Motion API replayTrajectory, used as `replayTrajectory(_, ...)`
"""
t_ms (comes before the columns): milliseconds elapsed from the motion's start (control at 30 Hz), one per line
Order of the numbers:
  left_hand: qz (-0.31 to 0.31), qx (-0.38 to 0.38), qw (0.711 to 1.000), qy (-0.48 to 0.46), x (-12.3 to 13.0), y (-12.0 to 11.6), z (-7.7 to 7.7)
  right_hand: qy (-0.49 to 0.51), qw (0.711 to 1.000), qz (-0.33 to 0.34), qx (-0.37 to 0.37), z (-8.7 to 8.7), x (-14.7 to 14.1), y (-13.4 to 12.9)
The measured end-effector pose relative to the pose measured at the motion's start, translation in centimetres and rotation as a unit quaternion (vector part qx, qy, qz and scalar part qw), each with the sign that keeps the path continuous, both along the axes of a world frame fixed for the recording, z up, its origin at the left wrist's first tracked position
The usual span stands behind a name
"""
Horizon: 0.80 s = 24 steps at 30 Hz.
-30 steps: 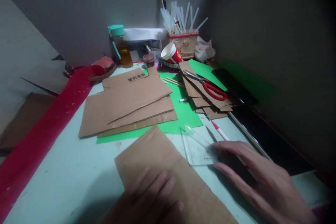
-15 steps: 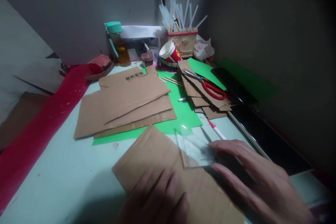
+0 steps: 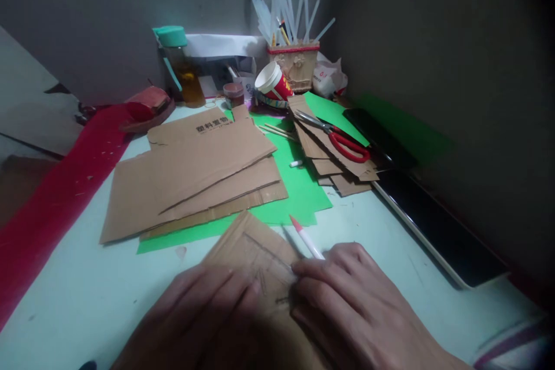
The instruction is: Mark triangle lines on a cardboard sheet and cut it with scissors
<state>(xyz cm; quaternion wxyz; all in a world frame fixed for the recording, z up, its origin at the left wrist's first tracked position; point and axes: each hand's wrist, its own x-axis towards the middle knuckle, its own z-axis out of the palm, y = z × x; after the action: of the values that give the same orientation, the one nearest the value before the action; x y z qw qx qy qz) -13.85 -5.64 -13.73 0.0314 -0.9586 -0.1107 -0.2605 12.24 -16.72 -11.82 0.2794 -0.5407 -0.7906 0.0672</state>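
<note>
A piece of brown cardboard (image 3: 236, 238) lies at the near middle of the table, one corner pointing away. On it rests a clear triangular ruler (image 3: 271, 263), hard to see against the brown. My right hand (image 3: 347, 295) pinches the ruler's right edge between thumb and fingers. A white pen with a pink tip (image 3: 307, 238) sticks out beyond the same hand. My left hand (image 3: 203, 306) lies flat over the cardboard's left part, fingers stretched, their tips by the ruler's left side. Shadow darkens the cardboard below.
Stacked cardboard sheets (image 3: 195, 167) lie on green paper (image 3: 299, 185). Red-handled scissors (image 3: 349, 147) top more cardboard pieces. A dark tablet (image 3: 437, 231) and phone (image 3: 379, 136) lie right. Behind stand a bottle (image 3: 186, 78), paper cup (image 3: 273, 81) and straw box (image 3: 295, 66).
My right hand has moved left with the ruler, which now lies further onto the cardboard. The pen has moved left with that hand. My left hand has shifted left and flattened. The view has shifted slightly.
</note>
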Motion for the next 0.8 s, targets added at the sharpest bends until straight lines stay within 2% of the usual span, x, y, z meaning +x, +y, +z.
replayTrajectory(233, -0.037, 0.013, 0.999, 0.029, 1.4, 0.9, -0.5, -0.035, 0.999, -0.002, -0.004, -0.5, -0.5, -0.2)
replayTrajectory(333, -0.040, 0.031, 0.998, 0.027, 1.2, 1.0, -0.5, -0.028, 1.000, 0.014, 0.004, -0.7, -0.2, -0.1)
replayTrajectory(467, -0.059, 0.018, 0.998, 0.030, 1.0, 1.2, -0.4, 0.005, 1.000, 0.019, -0.011, -1.0, 0.2, 0.0)
replayTrajectory(633, -0.028, -0.011, 0.999, 0.017, 0.4, 0.8, -1.2, 0.033, 0.999, 0.025, -0.022, -1.1, 0.5, -0.4)
replayTrajectory(800, -0.045, -0.018, 0.998, 0.049, -1.2, 0.8, -1.7, 0.031, 0.998, 0.038, -0.033, -1.2, 0.9, -0.7)
